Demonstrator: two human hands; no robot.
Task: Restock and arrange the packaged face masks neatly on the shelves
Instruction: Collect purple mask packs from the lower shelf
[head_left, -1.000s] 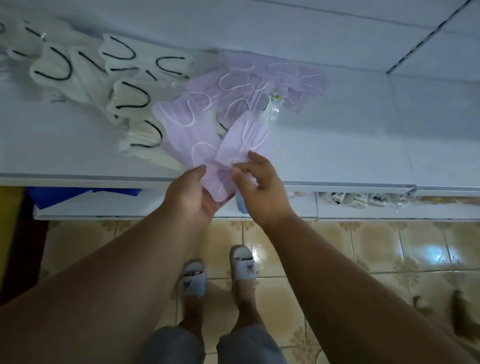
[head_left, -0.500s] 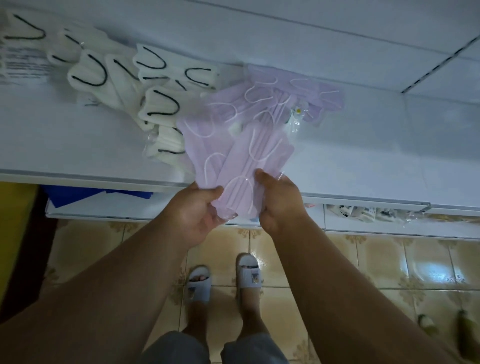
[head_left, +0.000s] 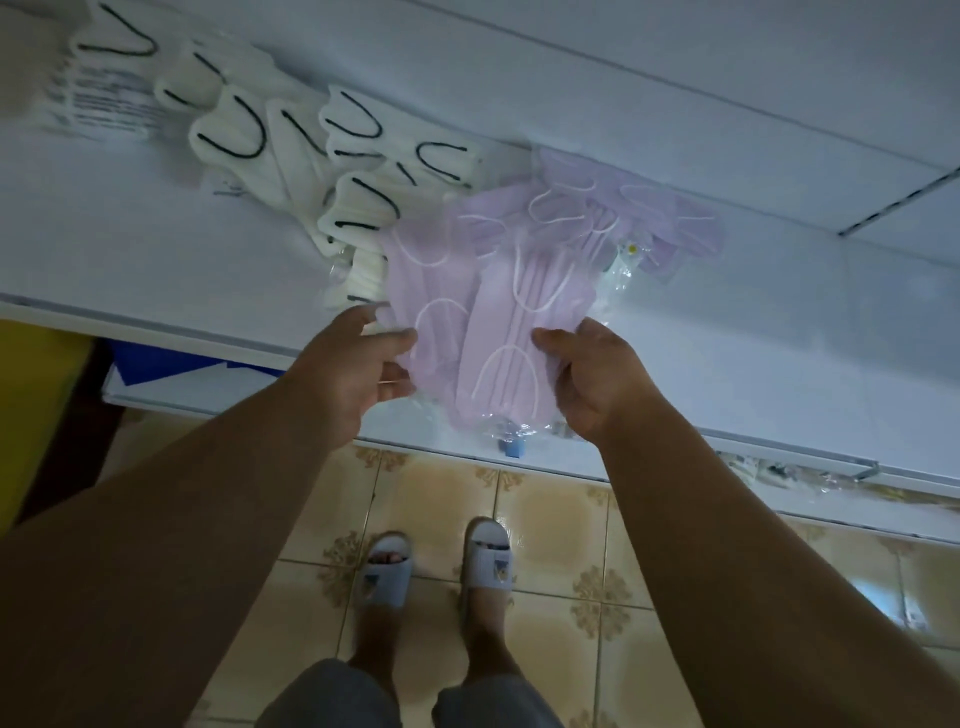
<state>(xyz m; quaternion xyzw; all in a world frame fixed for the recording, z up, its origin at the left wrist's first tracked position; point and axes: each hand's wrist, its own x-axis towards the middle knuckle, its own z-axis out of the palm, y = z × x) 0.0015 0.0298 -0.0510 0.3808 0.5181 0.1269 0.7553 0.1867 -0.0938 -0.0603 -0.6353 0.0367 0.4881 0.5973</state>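
Your left hand pinches the near end of a purple mask pack at the shelf's front edge, thumb on top and fingers curled beneath. Your right hand grips the right side of a second purple mask pack, thumb pressed onto its face; this pack lies just beside the first, partly over it, and its clear wrapper end hangs out past the front edge of the shelf. Both packs are tilted, their far ends pointing toward the shelf's back.

Behind them, toward the back edge, more purple mask packs lie in a loose overlapping heap. To the left of that heap, cream mask packs with black ear loops fan out across the shelf toward its back left corner, touching the purple ones where the two groups meet. A printed white packet sits at the far left, near the back.

Below the front edge, a lower shelf carries something blue on its left part. Your feet in pale slippers stand on the tan tiled floor.
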